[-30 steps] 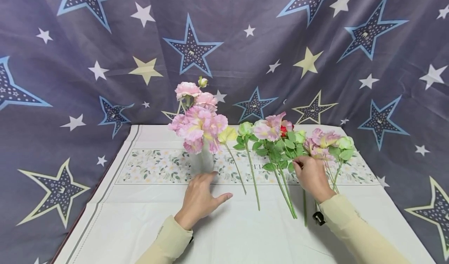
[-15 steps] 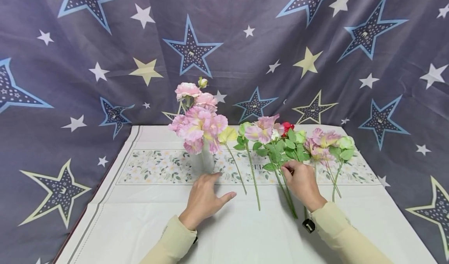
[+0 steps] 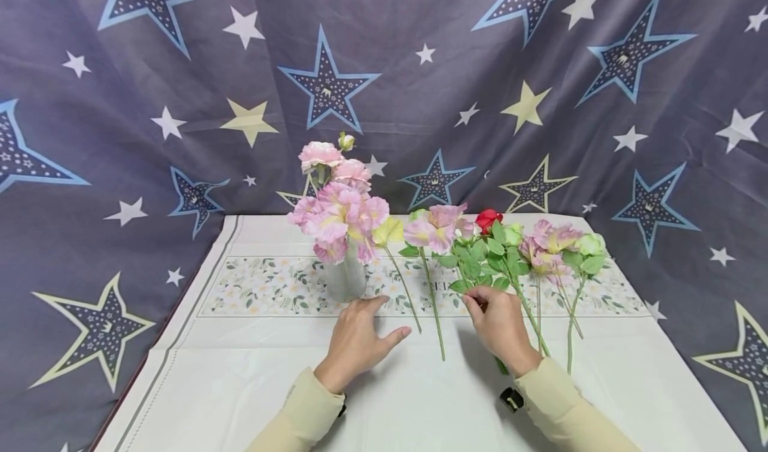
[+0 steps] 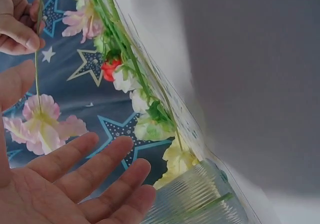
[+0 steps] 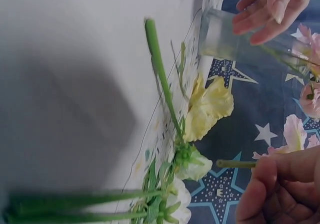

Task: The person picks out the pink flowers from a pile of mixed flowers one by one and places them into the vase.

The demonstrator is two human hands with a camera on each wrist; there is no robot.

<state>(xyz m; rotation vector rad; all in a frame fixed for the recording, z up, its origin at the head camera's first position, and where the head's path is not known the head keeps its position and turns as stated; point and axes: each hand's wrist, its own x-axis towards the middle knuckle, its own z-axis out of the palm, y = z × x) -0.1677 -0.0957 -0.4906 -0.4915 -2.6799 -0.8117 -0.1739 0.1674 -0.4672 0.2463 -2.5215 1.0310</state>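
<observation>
My right hand pinches the thin stem of a pink artificial flower with a yellowish centre. Its bloom points away from me, and the cut end of the stem sticks out past the fingers in the right wrist view. A clear ribbed glass vase stands upright left of it, with several pink blooms rising from it. My left hand is at the near side of the vase, fingers extended and thumb spread. In the left wrist view, its fingers lie close to the ribbed glass.
Right of the vase lie a yellow flower and a pale green rose with its stem toward me. Farther right are a red rose, leafy stems and more pink flowers. A starred curtain hangs behind the table.
My right hand has moved left and toward me, carrying the pink flower away from the other stems, and the red rose now shows fully. The left hand has shifted slightly right.
</observation>
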